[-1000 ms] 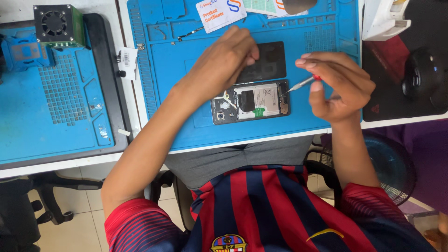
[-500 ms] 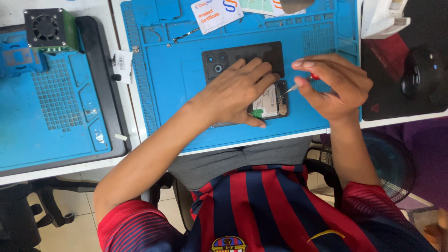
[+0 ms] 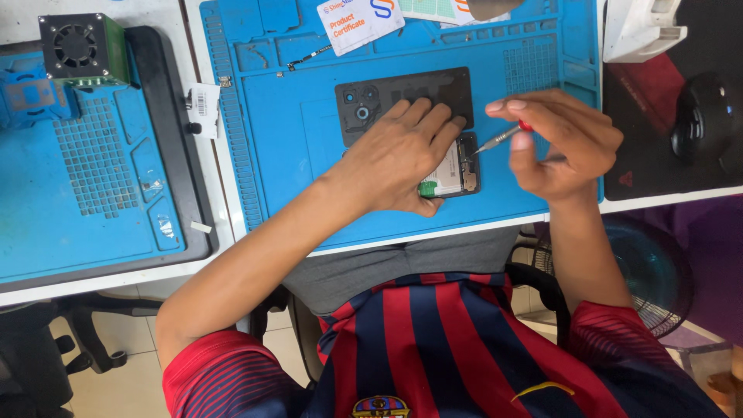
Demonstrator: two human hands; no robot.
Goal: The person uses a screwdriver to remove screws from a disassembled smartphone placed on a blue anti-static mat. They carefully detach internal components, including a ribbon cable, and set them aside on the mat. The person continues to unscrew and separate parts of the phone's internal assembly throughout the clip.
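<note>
- A white table (image 3: 217, 217) carried the work, with pale floor tiles and black chair legs below its near edge.
- Far to the left of the fingers lay a blue mat in a dark tray (image 3: 93, 178), with a small black fan on a green block (image 3: 76, 48) at its far corner.
- A small white tag (image 3: 203, 101) lay on the bare table between that tray and the big blue work mat (image 3: 279, 155).
- Beyond the fingers, at the mat's far edge, lay a white printed card (image 3: 360, 22).
- The left hand (image 3: 398, 155) lay flat, fingers (image 3: 433, 128) spread open, pressing on an opened phone (image 3: 457, 172); its fingertips reached onto the black back cover (image 3: 387, 97) just beyond.
- The phone lay on the mat under and just right of that hand, its white and green insides showing.
- The right hand (image 3: 561, 143) had its fingers closed around a thin screwdriver with a red collar (image 3: 503, 138), the tip touching the phone's right end.
- Right of the right-hand fingers sat a dark pad (image 3: 650, 147) with a white box (image 3: 638, 27) and a black round mouse (image 3: 704, 116).
- Below that, off the table, a blue fan (image 3: 658, 271) stood on the floor.
- Half a second before, the left hand had covered the phone in the same way; a second before, it had lain farther up on the back cover, leaving the phone bare.
- The screwdriver had stayed at the phone's right end throughout.
</note>
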